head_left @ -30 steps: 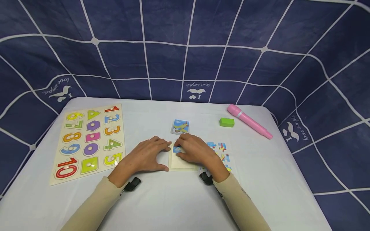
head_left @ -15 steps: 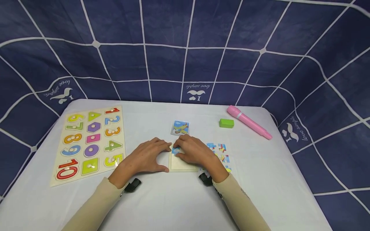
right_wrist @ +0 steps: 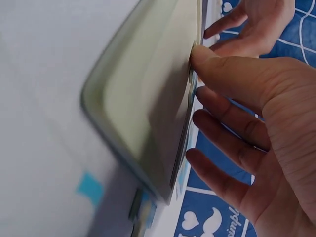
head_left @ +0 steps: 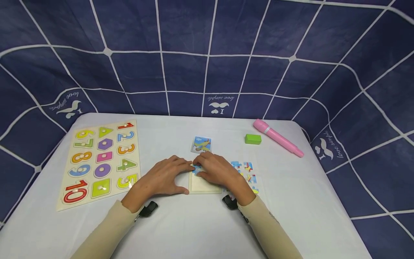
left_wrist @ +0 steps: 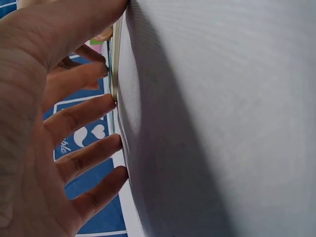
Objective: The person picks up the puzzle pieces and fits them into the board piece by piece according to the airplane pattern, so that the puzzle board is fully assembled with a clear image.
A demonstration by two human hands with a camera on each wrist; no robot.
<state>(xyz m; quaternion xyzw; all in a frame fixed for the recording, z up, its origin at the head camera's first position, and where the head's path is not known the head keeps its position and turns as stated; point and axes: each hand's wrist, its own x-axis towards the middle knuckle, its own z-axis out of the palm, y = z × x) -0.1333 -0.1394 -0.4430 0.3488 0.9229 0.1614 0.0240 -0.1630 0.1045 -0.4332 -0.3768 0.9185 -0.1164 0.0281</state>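
In the head view, a small cream puzzle board point(head_left: 205, 185) lies flat at the middle of the table. My left hand point(head_left: 163, 175) spreads along its left side, the thumb by the near left corner and a fingertip at the far left one. A blue puzzle piece point(head_left: 196, 170) sits at the board's far left corner. Over it my right hand point(head_left: 216, 169) bends, pinching the piece between thumb and fingers, which partly hide it. Several other puzzle pieces point(head_left: 250, 178) lie right of the board, some behind the right hand and wrist.
A small picture card point(head_left: 202, 144) with a plane lies beyond the board. To the left is a large board of numbers and shapes point(head_left: 100, 165). A green block point(head_left: 253, 139) and a pink pen-shaped object point(head_left: 278, 138) lie at the back right.
The left fingertip has shifted slightly inward, toward the blue piece. The blue piece has moved a little under the right fingers; otherwise both hands stay nearly in place. The head view has tilted slightly.
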